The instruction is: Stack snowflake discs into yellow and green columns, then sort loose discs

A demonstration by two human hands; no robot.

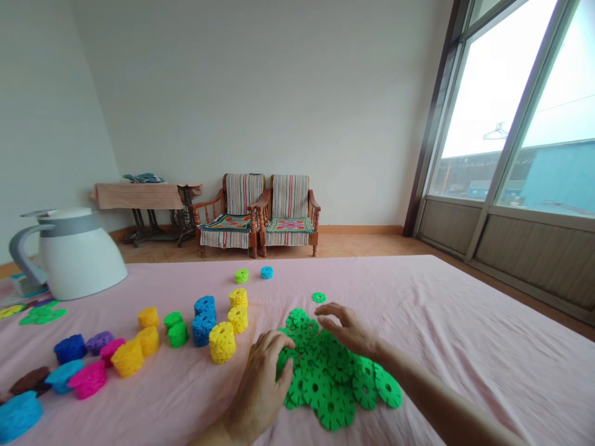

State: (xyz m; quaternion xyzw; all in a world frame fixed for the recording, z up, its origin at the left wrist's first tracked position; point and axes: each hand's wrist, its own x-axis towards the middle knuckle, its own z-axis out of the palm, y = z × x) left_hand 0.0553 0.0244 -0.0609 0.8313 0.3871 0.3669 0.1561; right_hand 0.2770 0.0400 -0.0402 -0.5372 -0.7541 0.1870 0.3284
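Note:
A loose pile of green snowflake discs (332,378) lies on the pink tablecloth (465,347). My left hand (264,381) rests at the pile's left edge, fingers curled over a few green discs. My right hand (348,328) hovers over the pile's far side, fingers bent and slightly apart, touching the top discs. One single green disc (318,297) lies just beyond the pile. Stacks of sorted discs stand to the left: yellow (222,342), blue (203,322), green (177,329), magenta (88,379).
A white kettle (74,251) stands at the far left of the table. Small lime (241,275) and blue (266,272) stacks sit near the far edge. Two striped wooden armchairs (258,214) and a side table stand by the back wall. Large windows are on the right.

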